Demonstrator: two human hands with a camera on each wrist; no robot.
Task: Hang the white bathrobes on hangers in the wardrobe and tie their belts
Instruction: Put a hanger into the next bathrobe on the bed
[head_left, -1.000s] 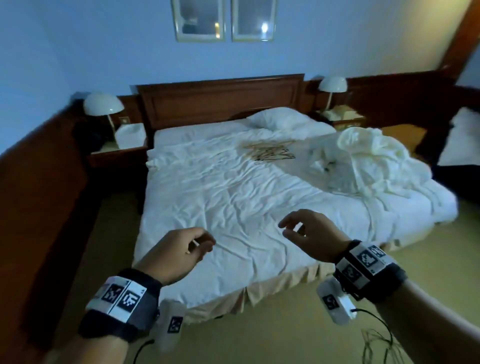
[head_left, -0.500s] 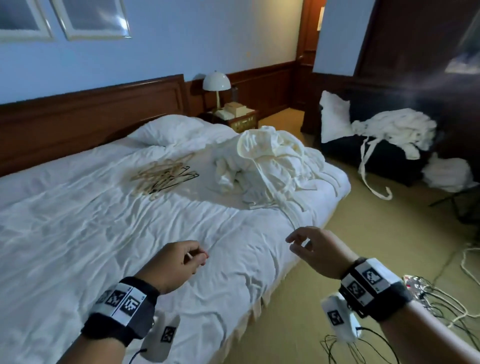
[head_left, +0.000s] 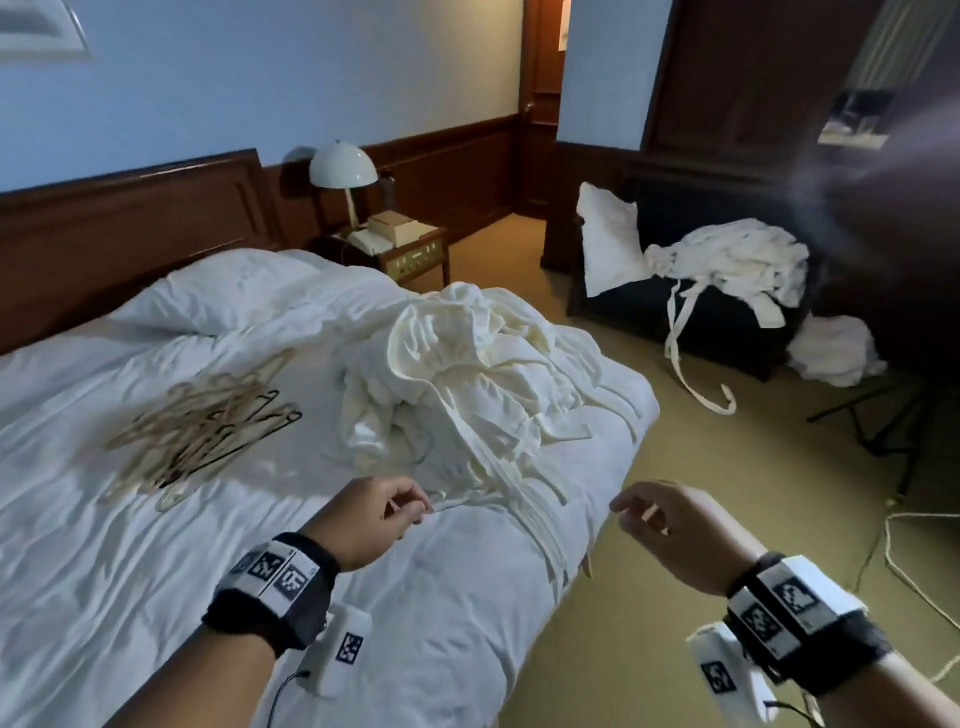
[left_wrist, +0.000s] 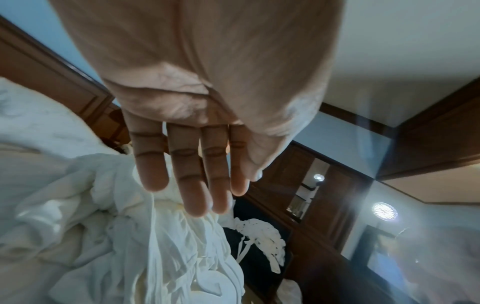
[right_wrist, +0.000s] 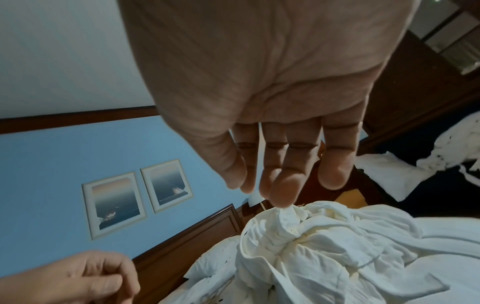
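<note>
A crumpled pile of white bathrobes (head_left: 478, 384) with loose belts lies on the right side of the bed (head_left: 130, 545). To its left sits a heap of wooden hangers (head_left: 202, 426). My left hand (head_left: 415, 509) hovers just in front of the pile, fingers relaxed and empty; in the left wrist view the left hand (left_wrist: 194, 195) hangs over the bathrobes (left_wrist: 168, 257). My right hand (head_left: 631, 512) floats off the bed's right edge, loosely curled and holding nothing. In the right wrist view the right hand (right_wrist: 272, 189) hangs above the bathrobes (right_wrist: 311, 246).
More white robes (head_left: 727, 265) and a pillow (head_left: 608, 239) lie on a dark chair at the right, one belt trailing to the floor. A nightstand (head_left: 415, 254) with a lamp (head_left: 343, 166) stands past the bed. Cables (head_left: 909, 545) run over the carpet at right.
My view has swung right, from the whole bed to its right side and the chair. Both hands have come closer to the bathrobe pile and stay empty.
</note>
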